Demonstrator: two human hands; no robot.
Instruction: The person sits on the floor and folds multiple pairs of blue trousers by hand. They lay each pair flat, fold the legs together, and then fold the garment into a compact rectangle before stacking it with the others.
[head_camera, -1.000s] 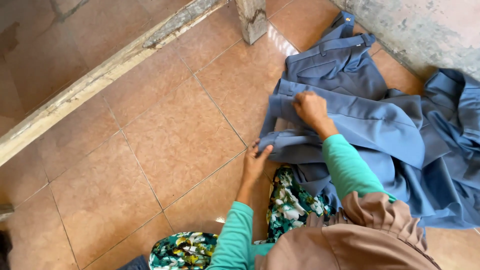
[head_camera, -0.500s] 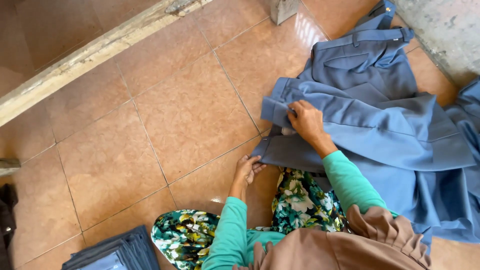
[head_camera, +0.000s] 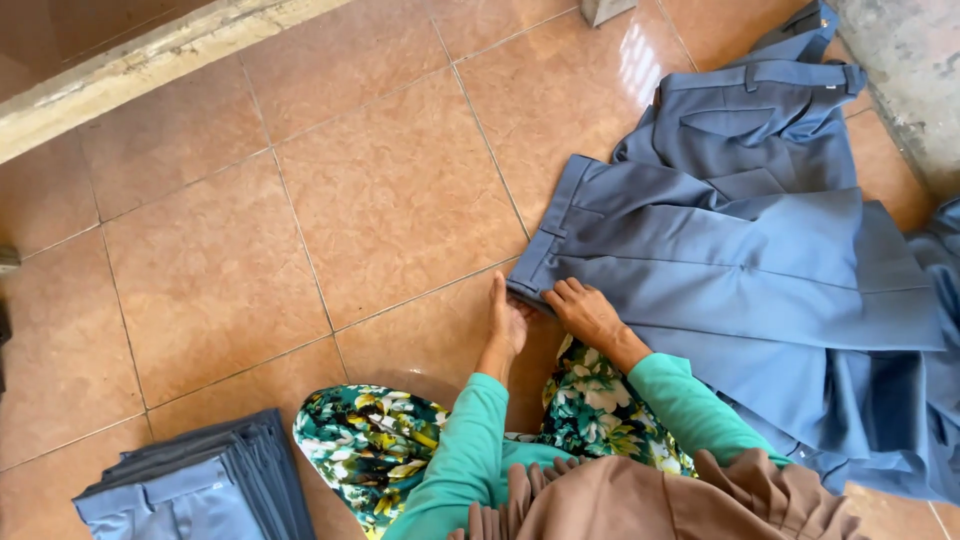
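A pair of blue-grey trousers (head_camera: 740, 260) lies spread flat on the tiled floor (head_camera: 380, 200) in front of me, waistband toward the left. My left hand (head_camera: 508, 318) rests at the near corner of the waistband, fingers pointing away from me. My right hand (head_camera: 588, 308) lies right beside it on the same corner, fingers curled over the cloth edge. Both arms wear green sleeves. My knees in flowered cloth (head_camera: 400, 440) sit below the hands.
A stack of folded blue-grey trousers (head_camera: 200, 480) lies at the lower left. More blue-grey garments (head_camera: 770, 110) are heaped behind and right of the spread pair. A pale raised kerb (head_camera: 150, 60) runs along the far left, and a rough grey wall (head_camera: 910, 70) stands at the right.
My right hand has slid from the middle of the waistband toward me to the near corner, next to my left hand. The view has tipped down, bringing the folded stack into sight.
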